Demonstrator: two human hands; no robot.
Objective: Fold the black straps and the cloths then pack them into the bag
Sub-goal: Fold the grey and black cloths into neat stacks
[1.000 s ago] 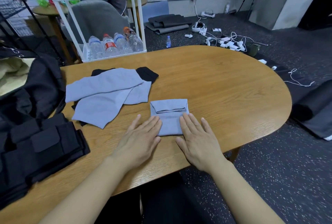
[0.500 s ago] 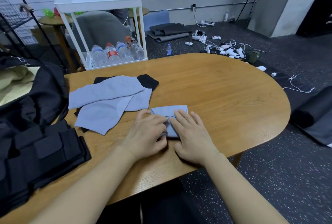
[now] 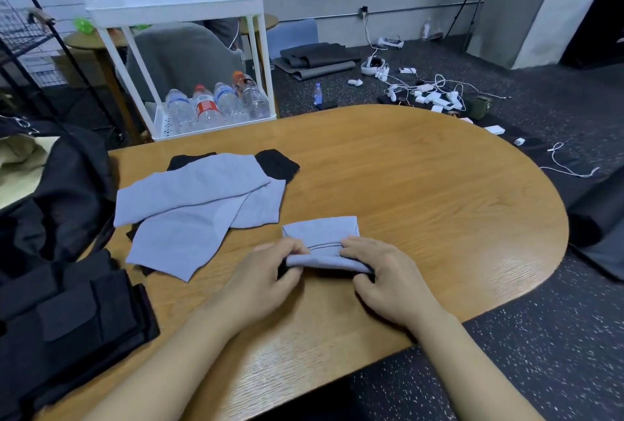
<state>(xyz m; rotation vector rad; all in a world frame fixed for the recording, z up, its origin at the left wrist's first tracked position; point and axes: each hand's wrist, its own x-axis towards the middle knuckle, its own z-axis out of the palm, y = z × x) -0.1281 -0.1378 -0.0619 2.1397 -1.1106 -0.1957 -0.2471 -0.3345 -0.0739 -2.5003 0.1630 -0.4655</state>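
Note:
A small folded blue-grey cloth (image 3: 322, 238) lies on the wooden table (image 3: 422, 191) in front of me. My left hand (image 3: 266, 278) pinches its near left end and my right hand (image 3: 381, 275) pinches its near right end, lifting the near edge over into a fold. Two unfolded blue-grey cloths (image 3: 199, 207) lie to the left, overlapping. Black straps (image 3: 277, 165) lie under them, mostly hidden. The black bag (image 3: 57, 312) sits at the table's left edge, with pockets on its front.
A white trolley (image 3: 175, 59) with water bottles (image 3: 216, 104) stands behind the table, and a person stands behind it. Cables and chargers (image 3: 425, 89) litter the floor at the back right. Dark mats (image 3: 601, 214) lie on the floor to the right.
My hands went from lying flat on the cloth's near part to pinching its near edge and rolling it away from me. The cloth now looks shorter and thicker.

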